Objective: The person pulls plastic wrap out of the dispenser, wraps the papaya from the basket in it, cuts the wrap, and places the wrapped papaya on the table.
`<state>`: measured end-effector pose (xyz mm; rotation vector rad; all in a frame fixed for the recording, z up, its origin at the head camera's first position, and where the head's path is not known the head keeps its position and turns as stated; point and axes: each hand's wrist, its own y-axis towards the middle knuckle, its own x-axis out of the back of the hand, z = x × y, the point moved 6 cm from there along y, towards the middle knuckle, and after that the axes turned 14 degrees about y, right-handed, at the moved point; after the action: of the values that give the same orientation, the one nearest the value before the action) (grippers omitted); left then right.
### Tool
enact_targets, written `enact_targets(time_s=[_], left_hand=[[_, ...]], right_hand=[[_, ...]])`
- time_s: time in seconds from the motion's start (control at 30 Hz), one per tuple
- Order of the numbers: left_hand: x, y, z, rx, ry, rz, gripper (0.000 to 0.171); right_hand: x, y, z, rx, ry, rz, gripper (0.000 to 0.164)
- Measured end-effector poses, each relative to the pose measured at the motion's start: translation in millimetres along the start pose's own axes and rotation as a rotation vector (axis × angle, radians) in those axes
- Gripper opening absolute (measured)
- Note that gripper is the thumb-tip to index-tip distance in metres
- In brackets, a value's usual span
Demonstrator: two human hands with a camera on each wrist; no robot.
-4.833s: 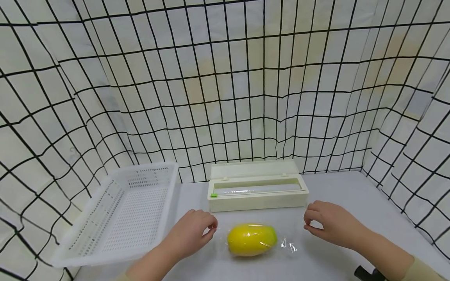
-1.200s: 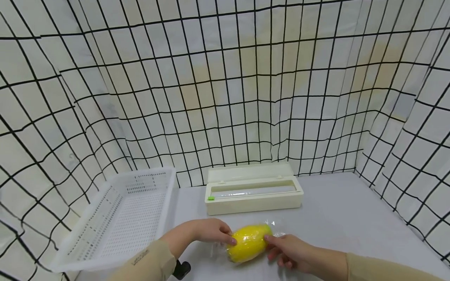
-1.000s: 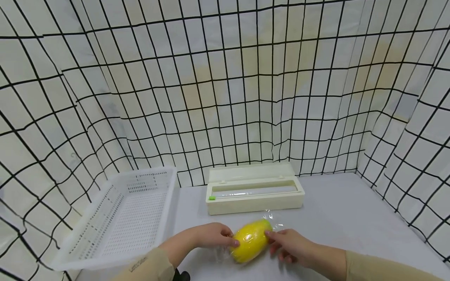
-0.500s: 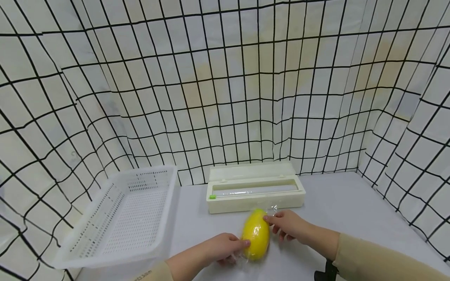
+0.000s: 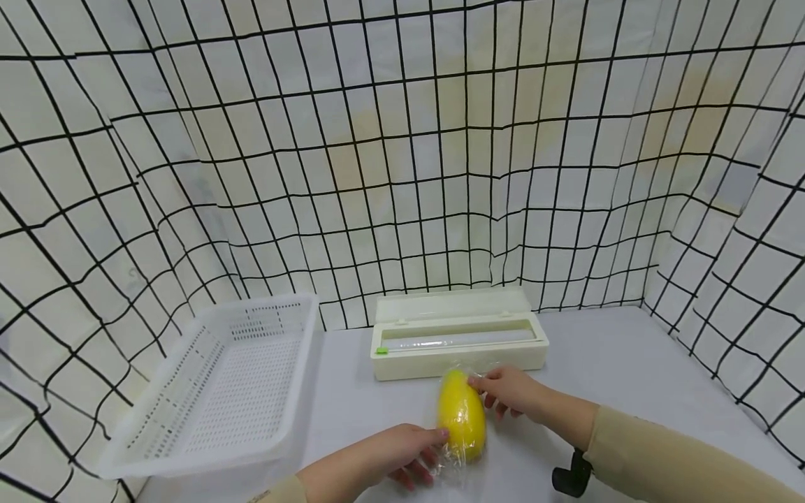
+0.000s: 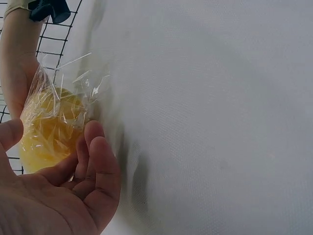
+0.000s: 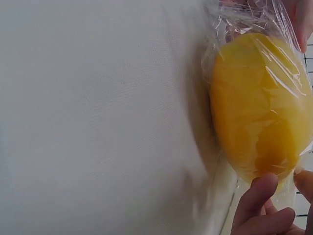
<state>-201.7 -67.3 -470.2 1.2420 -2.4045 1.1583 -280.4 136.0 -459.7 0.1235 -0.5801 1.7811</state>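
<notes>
A yellow, mango-shaped fruit [image 5: 462, 416] in clear cling film lies on the table, its long side pointing away from me. At its near end my left hand [image 5: 409, 450] grips it, thumb on top and the other fingers curled at the side. My right hand [image 5: 512, 391] pinches the far end between thumb and fingers. In the left wrist view crumpled cling film [image 6: 58, 105] stands loose over the end by the left hand [image 6: 63, 191]. The right wrist view shows the fruit [image 7: 259, 107] smooth under the film, with right-hand fingertips [image 7: 264, 186] at its lower end.
Just beyond the fruit stands a cream cling film dispenser [image 5: 459, 363], lid up, a roll [image 5: 455, 340] inside and a green slider [image 5: 381, 350] on its front edge. A white perforated basket [image 5: 295, 391] sits at left. Black-gridded white walls [image 5: 402, 175] enclose the table [image 5: 604, 349].
Both hands, apart from the fruit at first, now hold it. The fruit has turned from lying crosswise to pointing away, its far end now close to the dispenser. The loose film is gathered around it.
</notes>
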Motion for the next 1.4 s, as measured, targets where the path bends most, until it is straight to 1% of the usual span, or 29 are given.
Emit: enact_targets(time_s=[0.17, 0.3, 0.37, 0.43, 0.47, 0.53, 0.6, 0.67, 0.77, 0.8, 0.87, 0.9, 0.97, 1.03, 1.1, 1.13, 1.2, 1.23, 1.27, 1.4], left_hand=[[1.6, -2.2, 4.3, -0.003, -0.006, 0.005, 0.05], [5.8, -3.2, 8.5, -0.003, 0.017, -0.003, 0.054], [9.6, -3.9, 10.1, -0.007, 0.044, -0.028, 0.053], [14.9, -4.8, 10.5, -0.021, 0.085, -0.076, 0.049], [18.1, -5.7, 9.7, -0.043, 0.118, -0.108, 0.045], [25.8, -7.9, 6.1, -0.118, 0.232, -0.193, 0.035], [32.4, -11.7, 1.3, -0.203, 0.364, -0.276, 0.024], [36.9, -17.4, -5.2, -0.311, 0.534, -0.355, 0.017], [35.2, -25.6, -17.0, -0.541, 0.868, -0.461, 0.017], [32.7, -28.4, -20.5, -0.628, 0.992, -0.498, 0.019], [25.9, -33.5, -25.3, -0.806, 1.238, -0.585, 0.024], [22.3, -35.0, -26.8, -0.883, 1.34, -0.62, 0.027], [15.9, -37.1, -28.0, -0.987, 1.477, -0.638, 0.03], [10.6, -38.5, -28.8, -1.054, 1.57, -0.64, 0.032], [5.9, -38.5, -29.2, -1.097, 1.639, -0.629, 0.034], [3.6, -38.3, -29.5, -1.113, 1.663, -0.621, 0.034], [-0.7, -37.6, -30.4, -1.141, 1.708, -0.613, 0.035], [-2.8, -37.0, -30.7, -1.152, 1.729, -0.616, 0.035], [-4.7, -36.4, -31.0, -1.162, 1.747, -0.621, 0.034], [-9.9, -33.6, -31.5, -1.181, 1.802, -0.633, 0.029]], right_hand=[[-0.3, 2.7, -2.6, -0.017, 0.027, -0.006, 0.048], [4.3, 1.7, -4.6, -0.018, 0.05, -0.027, 0.057], [8.3, -0.8, -4.5, -0.009, 0.053, -0.045, 0.058], [13.1, -5.6, -3.8, 0.011, 0.052, -0.06, 0.054], [15.5, -9.0, -3.1, 0.028, 0.049, -0.061, 0.051], [19.7, -16.8, -0.5, 0.073, 0.028, -0.052, 0.041], [22.2, -25.3, 2.3, 0.136, -0.013, -0.015, 0.032], [23.1, -33.7, 5.8, 0.217, -0.06, 0.04, 0.026], [21.5, -47.5, 12.6, 0.36, -0.183, 0.123, 0.024], [20.1, -52.2, 14.7, 0.406, -0.225, 0.152, 0.024], [15.1, -62.1, 18.9, 0.503, -0.345, 0.206, 0.026], [11.4, -67.4, 20.7, 0.559, -0.416, 0.236, 0.027], [1.1, -77.6, 23.7, 0.698, -0.575, 0.303, 0.031], [-11.8, -87.4, 25.6, 0.865, -0.765, 0.364, 0.034], [-24.1, -96.7, 26.3, 1.048, -0.958, 0.394, 0.037], [-29.4, -99.8, 25.9, 1.124, -1.037, 0.4, 0.039], [-38.6, -102.8, 23.1, 1.238, -1.164, 0.404, 0.036], [-42.1, -103.5, 22.1, 1.273, -1.207, 0.402, 0.035], [-45.0, -103.4, 21.3, 1.285, -1.224, 0.407, 0.034], [-53.8, -101.1, 21.0, 1.289, -1.254, 0.405, 0.031]])
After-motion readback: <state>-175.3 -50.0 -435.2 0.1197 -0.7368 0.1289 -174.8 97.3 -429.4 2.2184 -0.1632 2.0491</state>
